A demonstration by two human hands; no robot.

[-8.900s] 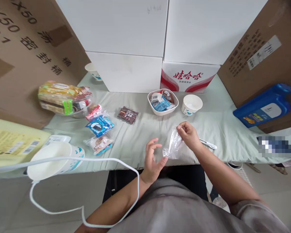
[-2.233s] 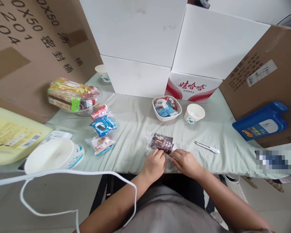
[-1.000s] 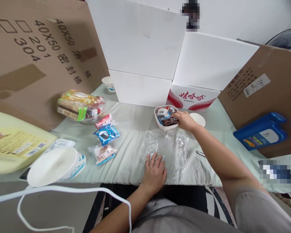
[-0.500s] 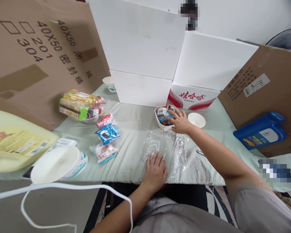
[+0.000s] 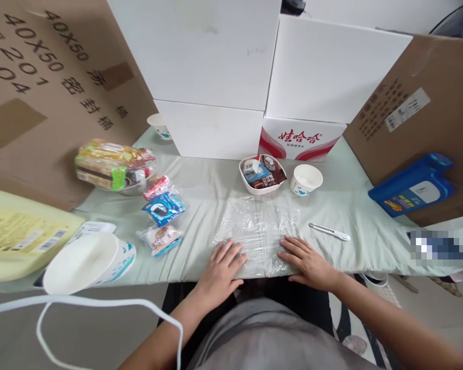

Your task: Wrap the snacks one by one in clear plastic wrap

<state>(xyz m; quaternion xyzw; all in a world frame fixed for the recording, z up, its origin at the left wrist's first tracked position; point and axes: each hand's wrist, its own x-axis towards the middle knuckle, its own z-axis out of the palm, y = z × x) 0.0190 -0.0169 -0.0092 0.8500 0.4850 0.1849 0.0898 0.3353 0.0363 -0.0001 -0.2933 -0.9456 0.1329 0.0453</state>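
Observation:
A clear plastic sheet [image 5: 257, 228] lies spread flat on the pale green table cloth [image 5: 351, 205] in front of me. My left hand [image 5: 219, 270] rests palm down on its near left edge. My right hand [image 5: 306, 262] presses flat on its near right corner. Neither hand holds anything. Beyond the sheet a white square bowl [image 5: 261, 174] holds several snack packets, with a brown cocoa packet [image 5: 274, 179] on top.
A paper cup [image 5: 306, 180] stands right of the bowl; a small white utility knife [image 5: 329, 232] lies near my right hand. Snack packs [image 5: 160, 208] and a bagged bundle [image 5: 110, 164] sit at left, a large white bowl [image 5: 87, 259] at near left. Boxes wall the back; a blue jug [image 5: 412, 182] lies at right.
My right hand left the brown packet in the white bowl and came back to the sheet's near right corner. The crumpled plastic now lies flattened under both palms.

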